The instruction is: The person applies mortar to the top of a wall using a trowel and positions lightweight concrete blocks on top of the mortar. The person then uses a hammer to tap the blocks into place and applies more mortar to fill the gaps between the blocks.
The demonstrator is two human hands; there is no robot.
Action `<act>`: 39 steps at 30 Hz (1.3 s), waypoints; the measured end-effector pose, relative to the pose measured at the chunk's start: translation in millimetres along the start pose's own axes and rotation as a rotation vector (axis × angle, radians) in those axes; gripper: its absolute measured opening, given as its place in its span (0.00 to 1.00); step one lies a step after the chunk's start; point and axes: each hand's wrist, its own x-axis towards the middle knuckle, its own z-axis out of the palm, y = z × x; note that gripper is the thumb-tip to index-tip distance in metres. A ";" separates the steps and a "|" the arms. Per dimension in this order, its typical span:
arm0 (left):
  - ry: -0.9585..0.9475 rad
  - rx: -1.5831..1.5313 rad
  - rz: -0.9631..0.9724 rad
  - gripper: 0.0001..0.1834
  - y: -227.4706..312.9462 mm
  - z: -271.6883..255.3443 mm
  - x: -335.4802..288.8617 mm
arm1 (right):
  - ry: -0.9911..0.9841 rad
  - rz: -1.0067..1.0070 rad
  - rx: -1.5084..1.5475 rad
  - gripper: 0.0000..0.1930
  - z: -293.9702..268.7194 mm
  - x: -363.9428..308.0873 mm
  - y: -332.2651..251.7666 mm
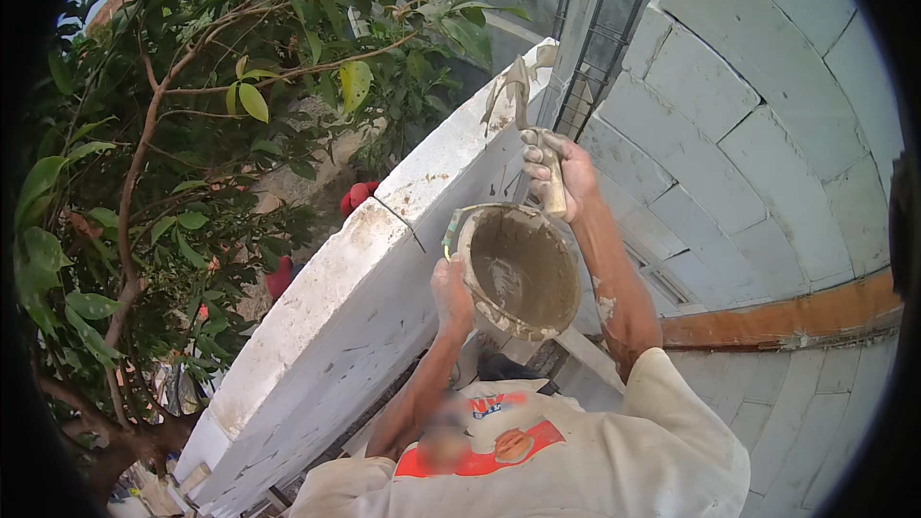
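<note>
My left hand (pixel 452 298) is closed at the left rim of a round, mortar-smeared bucket (pixel 562 312), by its greenish handle. Grey wet mortar (pixel 513 273) coats the inside of the bucket. Wrapped round the pale handle of a trowel (pixel 519 96) is my right hand (pixel 568 176), above the bucket's far side. The trowel's blade reaches over the far end of a white block wall (pixel 326 264), where grey mortar (pixel 499 101) lies on the top face. Whether the blade touches the wall, I cannot tell.
A leafy tree (pixel 149 144) crowds the left side. Two red rounded things (pixel 359 198) show beyond the wall, their kind unclear. A steel rebar cage (pixel 614 24) stands at the far end. On the right rises another block wall (pixel 729 153) with an orange-brown beam (pixel 767 322).
</note>
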 end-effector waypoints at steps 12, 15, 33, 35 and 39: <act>0.110 0.298 -0.031 0.20 -16.1 -35.4 -27.2 | 0.288 0.154 -0.770 0.17 -10.0 59.6 -102.1; 0.087 0.291 -0.052 0.21 -25.8 -38.7 -23.9 | 0.282 0.269 -0.899 0.17 -19.6 74.7 -127.4; -0.045 0.312 0.007 0.16 14.6 1.6 -10.3 | -0.103 0.026 -1.712 0.12 -29.9 -164.1 8.9; -0.097 0.433 0.074 0.19 9.3 0.9 -2.5 | 0.080 0.001 -2.152 0.10 -60.9 -185.2 41.6; -0.189 0.468 0.109 0.17 37.7 28.3 -11.6 | 0.191 0.100 -2.403 0.10 -97.9 -168.9 123.4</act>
